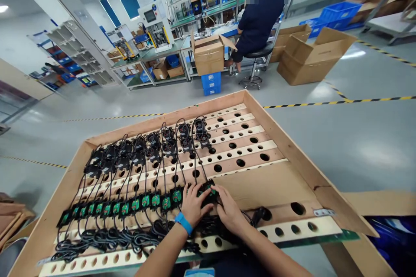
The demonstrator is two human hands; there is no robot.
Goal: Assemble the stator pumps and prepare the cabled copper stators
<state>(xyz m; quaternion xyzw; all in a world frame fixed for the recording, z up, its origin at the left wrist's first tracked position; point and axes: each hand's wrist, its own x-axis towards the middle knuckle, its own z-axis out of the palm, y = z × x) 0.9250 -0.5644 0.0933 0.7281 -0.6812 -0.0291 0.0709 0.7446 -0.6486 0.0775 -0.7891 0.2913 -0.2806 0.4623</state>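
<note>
In the shallow brown wooden tray [286,145], black-framed green circuit boards [145,201] lie set out in a row; only the rightmost black-framed board [212,190], between the left hand [193,207] and right hand [229,213], seems unsettled. Whether the fingers grip it, I cannot tell.

No legible text; pale marks [211,77] on blue crates [205,81] perhaps labels, too small.

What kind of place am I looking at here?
Probably an electronics assembly workshop: a wooden tray holds a row of green circuit boards with black cables, a machine with a screen stands behind, and yellow-and-black striped tape marks the floor.
</note>
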